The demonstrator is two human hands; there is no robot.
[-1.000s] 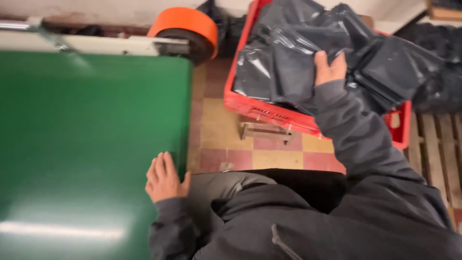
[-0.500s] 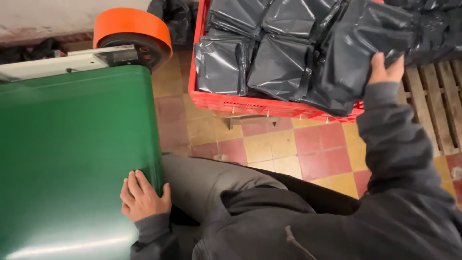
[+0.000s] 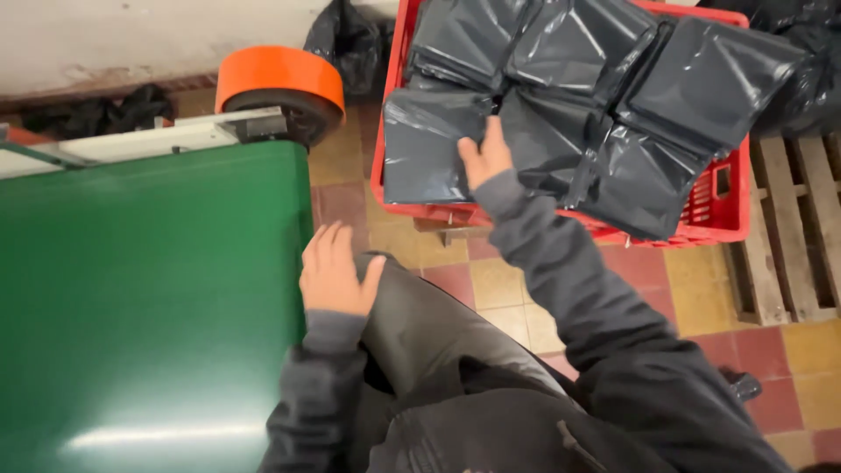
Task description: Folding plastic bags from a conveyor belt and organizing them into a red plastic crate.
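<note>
Right hand (image 3: 484, 158) reaches far into red crate (image 3: 731, 206), fingers closed on edge of grey bag (image 3: 425, 144) at crate's near-left corner; more grey bags (image 3: 613, 88) piled across crate, some hanging over near rim; left hand (image 3: 333, 271) flat, fingers spread, holding nothing, resting at right edge of green belt (image 3: 149, 298), touching knee; orange roller (image 3: 279, 79) at belt's far end; wooden pallet (image 3: 793, 228) right of crate; tiled floor (image 3: 499, 285) between.
</note>
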